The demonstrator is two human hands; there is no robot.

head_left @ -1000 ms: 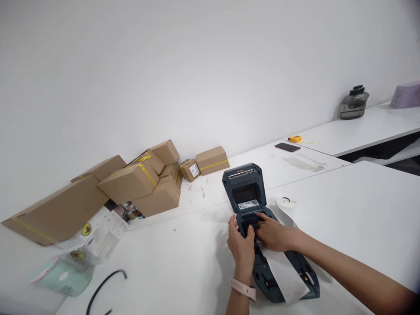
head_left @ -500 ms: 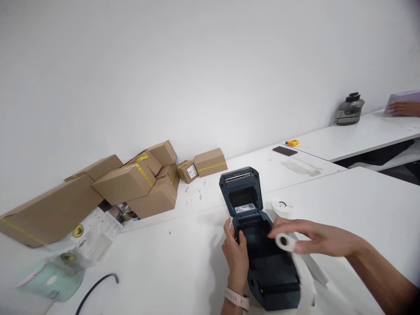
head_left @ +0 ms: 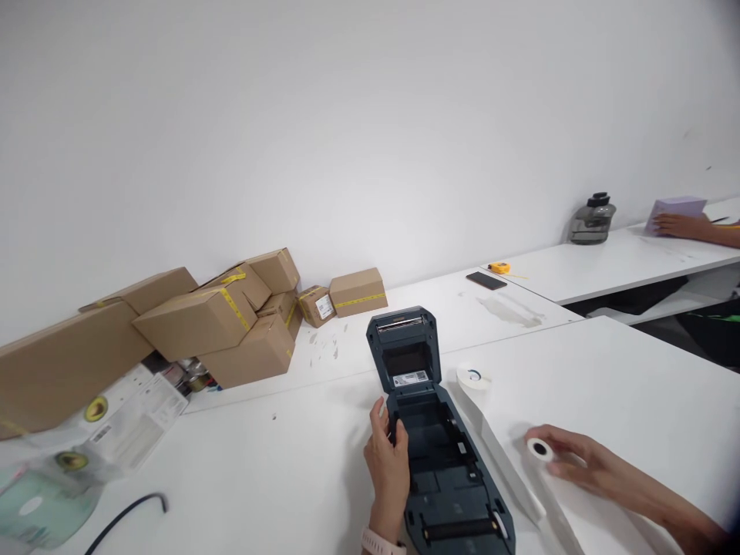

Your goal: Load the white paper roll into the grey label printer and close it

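Note:
A dark label printer lies on the white table with its lid raised and its inside bare to view. My left hand grips the printer's left edge, thumb over the rim. To the right of the printer, my right hand holds a small white paper roll between thumb and fingers, its dark core facing me. A strip of paper trails from this roll toward the bottom of the view. Behind it, a second white roll lies on the table beside the lid, with a strip running along the printer.
Cardboard boxes are stacked at the back left, near plastic packets and a mint-green pouch. A black cable lies at front left. Farther back are a phone, tape measure, jug and another person's hand on a purple box.
My right hand has moved the small roll away from above the printer's open bay, to the right. My left hand keeps its grip on the printer. The view has shifted slightly.

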